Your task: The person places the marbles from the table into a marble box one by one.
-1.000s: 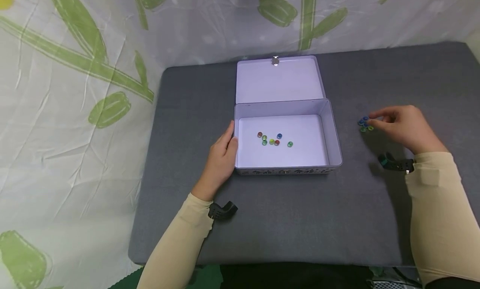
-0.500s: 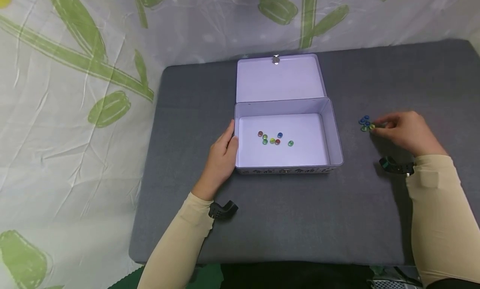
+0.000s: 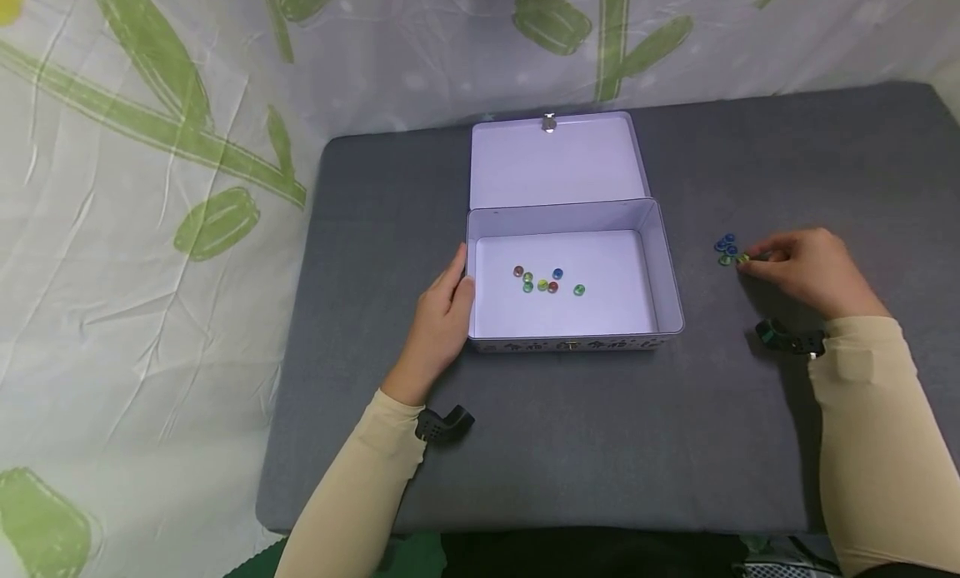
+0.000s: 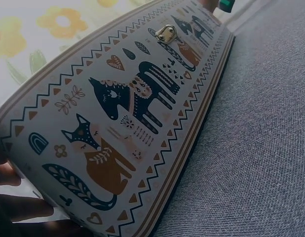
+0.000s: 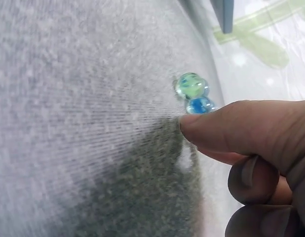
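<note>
A white tin box (image 3: 600,321) stands on the grey table with its lid (image 3: 555,161) folded back. My left hand (image 3: 437,320) rests against the box's left wall, fingers extended along it and thumb at the rim. In the left wrist view the box's front (image 4: 137,94) shows printed animals. Several glass marbles, among them a blue marble (image 3: 558,273), lie inside. To the right of the box, my right hand (image 3: 813,270) pinches a yellow-green marble (image 3: 742,259) between thumb and forefinger. Beside its fingertips sit a green marble (image 5: 190,85) and a blue marble (image 5: 199,104).
The grey table (image 3: 585,445) has a patterned white curtain (image 3: 420,53) along its back and left side. A metal clasp (image 3: 549,123) sticks up at the lid's far edge. A black wrist strap (image 3: 444,426) juts out over the table near the left forearm.
The right hand has shifted slightly down and right from the blue marbles, and its thumb and forefinger have closed on the yellow-green marble. The left hand stays on the box.
</note>
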Demonstrator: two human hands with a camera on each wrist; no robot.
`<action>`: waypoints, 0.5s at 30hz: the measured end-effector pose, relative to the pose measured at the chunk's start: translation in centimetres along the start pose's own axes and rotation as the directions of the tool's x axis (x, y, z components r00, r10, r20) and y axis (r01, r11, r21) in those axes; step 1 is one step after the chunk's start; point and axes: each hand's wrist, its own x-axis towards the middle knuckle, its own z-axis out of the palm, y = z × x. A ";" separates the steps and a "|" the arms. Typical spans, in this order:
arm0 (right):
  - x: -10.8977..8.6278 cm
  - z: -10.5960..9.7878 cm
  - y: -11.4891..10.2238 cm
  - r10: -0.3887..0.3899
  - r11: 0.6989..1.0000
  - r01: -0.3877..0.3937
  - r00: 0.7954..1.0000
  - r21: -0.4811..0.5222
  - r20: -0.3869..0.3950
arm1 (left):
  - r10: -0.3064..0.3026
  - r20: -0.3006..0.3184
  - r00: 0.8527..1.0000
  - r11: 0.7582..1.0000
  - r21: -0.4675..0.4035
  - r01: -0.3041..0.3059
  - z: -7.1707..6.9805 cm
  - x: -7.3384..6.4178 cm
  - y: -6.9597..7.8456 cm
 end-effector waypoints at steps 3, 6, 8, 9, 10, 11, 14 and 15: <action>-0.4 -0.2 -0.1 -0.004 1.000 0.004 1.000 0.001 0.000 | 0.001 0.000 1.000 1.000 -0.005 -0.001 0.0 0.0 0.0; -0.7 -0.5 -0.6 -0.017 1.000 0.017 1.000 -0.003 -0.008 | 0.002 -0.002 1.000 1.000 -0.010 -0.002 0.1 0.0 0.0; -0.9 -0.7 -1.0 -0.025 1.000 0.025 1.000 -0.003 -0.003 | 0.003 -0.003 1.000 1.000 -0.011 -0.003 0.0 0.1 -0.1; -0.9 -0.7 -1.2 -0.030 1.000 0.030 1.000 -0.003 -0.004 | 0.003 -0.004 1.000 1.000 -0.012 -0.003 0.0 0.0 0.0; -1.0 -0.8 -1.4 -0.036 0.999 0.036 0.999 -0.006 -0.004 | 0.004 -0.005 1.000 1.000 -0.014 -0.004 0.0 0.0 -0.1; -1.0 -0.9 -1.7 -0.041 0.999 0.041 0.999 -0.007 -0.003 | 0.006 -0.006 1.000 1.000 -0.014 -0.006 0.0 0.0 -0.1; -1.1 -1.2 -2.3 -0.052 0.999 0.052 0.999 -0.003 -0.001 | 0.006 -0.007 1.000 1.000 -0.010 -0.006 0.0 0.0 -0.1; -1.2 -1.3 -2.6 -0.057 0.998 0.057 0.998 -0.003 -0.002 | 0.006 -0.007 1.000 1.000 -0.010 -0.006 0.0 0.0 -0.1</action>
